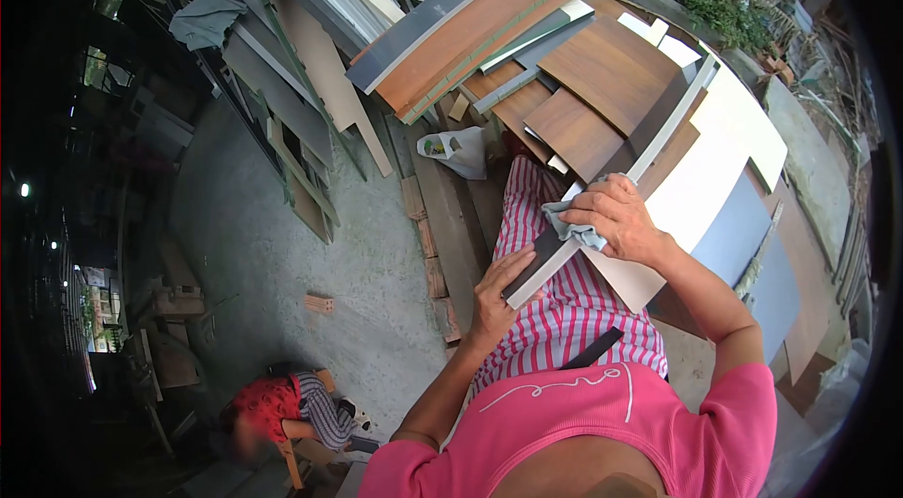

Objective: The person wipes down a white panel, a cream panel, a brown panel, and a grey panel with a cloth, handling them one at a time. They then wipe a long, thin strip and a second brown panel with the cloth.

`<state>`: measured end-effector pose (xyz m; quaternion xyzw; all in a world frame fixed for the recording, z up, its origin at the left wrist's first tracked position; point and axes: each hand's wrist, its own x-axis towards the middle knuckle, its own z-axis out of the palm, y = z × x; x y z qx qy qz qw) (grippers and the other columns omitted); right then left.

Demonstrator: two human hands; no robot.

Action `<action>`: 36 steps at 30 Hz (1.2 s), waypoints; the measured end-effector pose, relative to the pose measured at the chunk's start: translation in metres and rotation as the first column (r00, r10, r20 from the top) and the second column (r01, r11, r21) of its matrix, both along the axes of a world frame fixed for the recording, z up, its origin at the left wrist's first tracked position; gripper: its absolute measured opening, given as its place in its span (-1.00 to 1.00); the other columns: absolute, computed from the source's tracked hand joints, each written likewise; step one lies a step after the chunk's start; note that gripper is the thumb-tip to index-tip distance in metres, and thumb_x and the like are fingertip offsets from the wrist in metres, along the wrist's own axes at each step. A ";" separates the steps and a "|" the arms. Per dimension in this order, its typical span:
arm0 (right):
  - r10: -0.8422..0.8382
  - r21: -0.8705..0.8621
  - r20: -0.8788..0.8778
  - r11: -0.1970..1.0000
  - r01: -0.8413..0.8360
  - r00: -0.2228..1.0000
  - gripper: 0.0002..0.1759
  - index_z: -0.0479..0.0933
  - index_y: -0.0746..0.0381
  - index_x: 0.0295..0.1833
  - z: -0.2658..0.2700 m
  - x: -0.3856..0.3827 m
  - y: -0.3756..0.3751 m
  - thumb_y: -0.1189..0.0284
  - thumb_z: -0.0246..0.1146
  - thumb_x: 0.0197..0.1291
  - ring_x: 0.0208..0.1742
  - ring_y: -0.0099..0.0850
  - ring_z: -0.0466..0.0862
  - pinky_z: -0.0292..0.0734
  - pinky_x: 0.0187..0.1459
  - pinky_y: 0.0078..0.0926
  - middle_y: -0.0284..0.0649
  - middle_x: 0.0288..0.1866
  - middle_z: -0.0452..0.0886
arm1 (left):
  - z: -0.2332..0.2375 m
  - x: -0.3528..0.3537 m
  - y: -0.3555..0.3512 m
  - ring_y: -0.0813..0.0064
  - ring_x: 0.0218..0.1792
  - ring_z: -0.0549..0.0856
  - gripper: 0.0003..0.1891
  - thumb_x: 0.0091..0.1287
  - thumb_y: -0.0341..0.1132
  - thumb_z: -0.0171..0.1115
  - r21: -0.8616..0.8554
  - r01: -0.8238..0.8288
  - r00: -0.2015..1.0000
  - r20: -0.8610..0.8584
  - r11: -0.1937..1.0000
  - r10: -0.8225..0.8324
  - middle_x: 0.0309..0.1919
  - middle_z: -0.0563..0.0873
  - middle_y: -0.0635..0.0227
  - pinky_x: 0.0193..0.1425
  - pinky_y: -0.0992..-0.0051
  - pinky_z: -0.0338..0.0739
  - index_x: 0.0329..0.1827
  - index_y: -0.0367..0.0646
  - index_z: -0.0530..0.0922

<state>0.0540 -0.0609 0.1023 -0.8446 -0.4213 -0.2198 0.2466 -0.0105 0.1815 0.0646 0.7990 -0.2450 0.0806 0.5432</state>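
Observation:
A long narrow board [661,139], dark on its face with a pale edge, slants from my lap up toward the upper right. Its near end is gripped by my left hand [503,296], fingers over the dark face. My right hand [616,221] presses a crumpled grey-blue cloth [576,227] around the board, a short way farther along. The cloth covers part of the board there. Beneath it are my striped trousers [574,305], and a short black strip [594,347] rests on my lap.
Brown wood-grain panels [616,65] and white panels [720,159] are stacked ahead and to the right. Curved-looking boards [470,32] lie beyond. More boards [282,75] lean at the upper left. A white bag [456,152] sits near my legs. Another person [282,409] sits lower left.

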 end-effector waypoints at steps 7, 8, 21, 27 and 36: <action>-0.250 0.011 0.039 0.968 0.249 0.968 -0.73 0.50 0.12 -0.08 -0.007 0.051 -0.070 0.25 0.04 0.19 0.05 -0.28 0.44 0.21 0.21 -0.14 -0.27 -0.07 0.48 | -0.014 -0.004 -0.002 0.24 0.12 0.58 -0.46 0.13 -0.22 0.38 -0.135 -0.045 0.987 -0.158 0.990 0.023 0.10 0.58 0.10 0.20 0.34 0.46 0.17 -0.21 0.48; -0.306 0.022 0.038 0.952 0.305 0.951 -0.70 0.50 0.15 -0.09 -0.007 0.058 -0.078 0.23 -0.03 0.24 0.08 -0.25 0.43 0.18 0.27 -0.11 -0.24 -0.05 0.48 | -0.016 -0.005 -0.003 0.26 0.09 0.60 -0.45 0.11 -0.21 0.39 -0.158 -0.066 0.982 -0.185 0.985 0.036 0.09 0.59 0.11 0.17 0.35 0.51 0.18 -0.18 0.48; -0.642 0.183 0.077 0.761 0.622 0.763 -0.63 0.47 0.21 0.03 -0.034 0.101 -0.123 0.22 -0.11 0.37 0.28 -0.15 0.34 0.07 0.38 -0.13 -0.24 0.17 0.44 | -0.004 0.010 0.014 0.53 -0.07 0.65 -0.57 0.25 -0.24 0.30 -0.172 -0.105 0.928 -0.370 0.979 0.034 -0.08 0.69 0.20 0.01 0.53 0.54 0.13 -0.26 0.51; -0.716 0.291 -0.058 0.654 0.698 0.695 -0.58 0.51 0.18 0.07 -0.045 0.099 -0.126 0.18 -0.14 0.41 0.33 -0.17 0.27 0.13 0.36 -0.21 -0.26 0.27 0.38 | 0.002 0.018 0.012 0.56 0.00 0.60 -0.61 0.28 -0.32 0.26 -0.225 -0.077 0.906 -0.422 0.971 -0.026 -0.04 0.67 0.23 0.11 0.55 0.44 0.14 -0.27 0.50; -0.759 0.309 -0.048 0.607 0.732 0.650 -0.68 0.48 0.20 0.11 -0.043 0.100 -0.114 0.31 0.00 0.36 0.33 -0.16 0.28 0.19 0.34 -0.23 -0.30 0.27 0.38 | 0.001 0.014 0.013 0.55 0.01 0.60 -0.59 0.27 -0.32 0.26 -0.251 -0.079 0.884 -0.465 0.965 -0.049 -0.02 0.66 0.23 0.13 0.55 0.44 0.16 -0.27 0.49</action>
